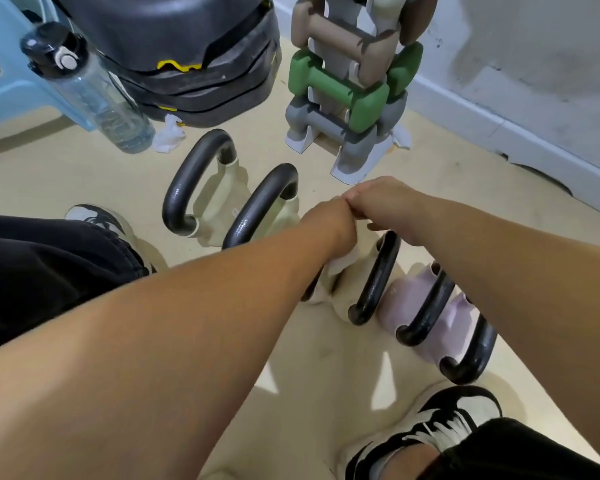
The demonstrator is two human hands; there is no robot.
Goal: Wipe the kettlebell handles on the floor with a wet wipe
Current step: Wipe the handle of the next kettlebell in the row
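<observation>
left hand (329, 220): holds wipe (340, 263)
right hand (381, 206): grip unclear
risk: wipe slips off handle (374, 278), missed spots

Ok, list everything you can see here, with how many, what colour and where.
Kettlebells: five, black handles; three cream, two lilac; floor, centre to right.
Wipe: one, white, under the left hand.
Dumbbell rack: one, grey, holding brown, green and grey dumbbells; top centre.
Bottle: one, clear with black cap, top left.
Tissue: one, white, crumpled, beside the bottle.
Stool: one, light blue, far left.
Black equipment: stacked, yellow marks, top.
Shoes: two, black and white, left and bottom.
Left hand: on the wipe.
Right hand: fingers curled, contents hidden.
</observation>
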